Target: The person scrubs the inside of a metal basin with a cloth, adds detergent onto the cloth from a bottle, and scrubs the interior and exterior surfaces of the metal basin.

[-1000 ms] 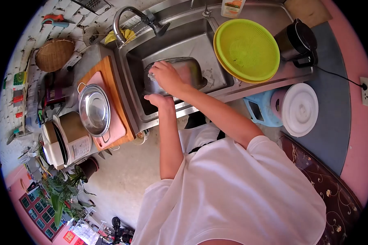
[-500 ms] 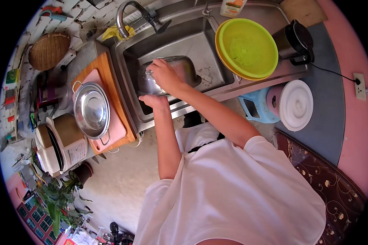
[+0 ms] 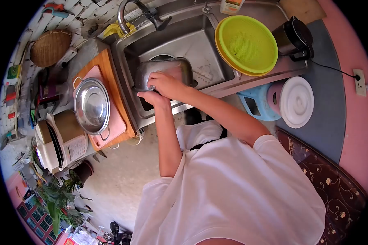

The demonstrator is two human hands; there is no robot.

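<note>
A dark, glossy rectangular pan (image 3: 180, 67) with rounded corners and short side handles is tilted on its side in the steel sink (image 3: 200, 45). My left hand (image 3: 152, 97) grips its near edge from below. Pressed against the pan's surface, my right hand (image 3: 167, 85) is closed around a small silvery scourer (image 3: 151, 87), mostly hidden by the fingers. Behind the pan, the rim of another round metal vessel (image 3: 161, 57) shows in the basin.
A chrome faucet (image 3: 129, 16) arches over the sink's back left. Right of the basin sit a green strainer (image 3: 248, 43) and a black kettle (image 3: 296, 36). To the left, a steel pot (image 3: 92, 105) rests on a pink cutting board (image 3: 117, 128). A white-lidded bucket (image 3: 297, 102) stands below.
The pan has tipped and shifted slightly left, uncovering a round rim behind it. My right hand has moved down the pan toward its near edge, close to my left hand.
</note>
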